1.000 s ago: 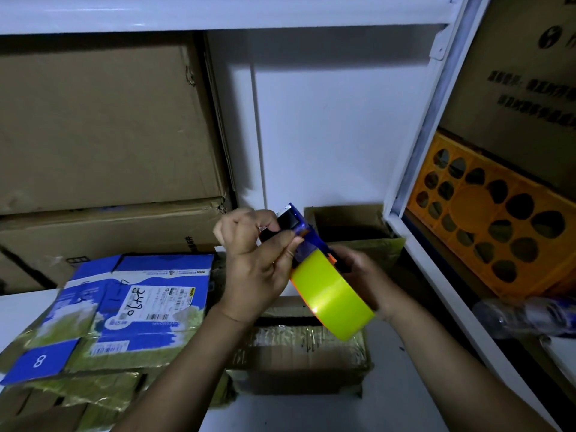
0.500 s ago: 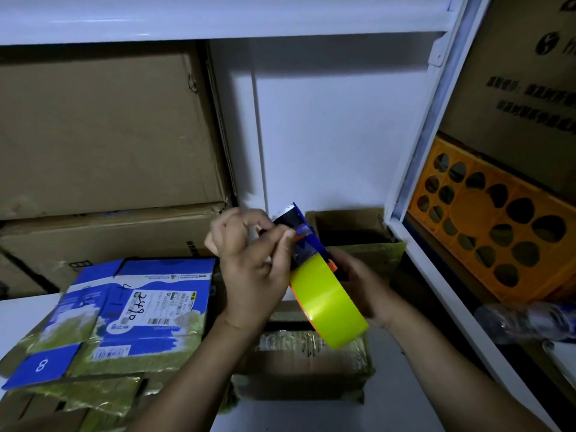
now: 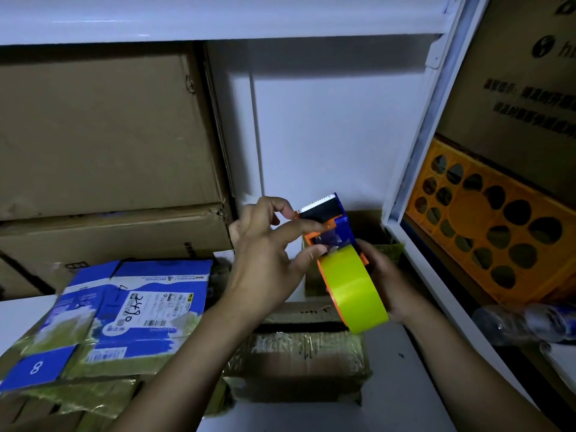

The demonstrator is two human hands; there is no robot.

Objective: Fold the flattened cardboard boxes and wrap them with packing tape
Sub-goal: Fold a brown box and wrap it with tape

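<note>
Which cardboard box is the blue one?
The flattened box on the left, blue and white with a label. The taped box in the middle and the big boxes behind are brown.

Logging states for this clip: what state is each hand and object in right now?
tape dispenser, held raised, roll loaded
left hand, pinching at the dispenser's tape
right hand, gripping the dispenser
flattened blue box, lying flat, unfolded
brown box, folded, wrapped in tape

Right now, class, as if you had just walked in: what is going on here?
A person's right hand grips a blue-and-orange plastic tape dispenser loaded with a yellow-green roll of packing tape, while the left hand pinches its front just below the serrated cutter. Beneath lies a brown cardboard box, already partly taped; flattened blue-and-white cartons lie at left.
</note>
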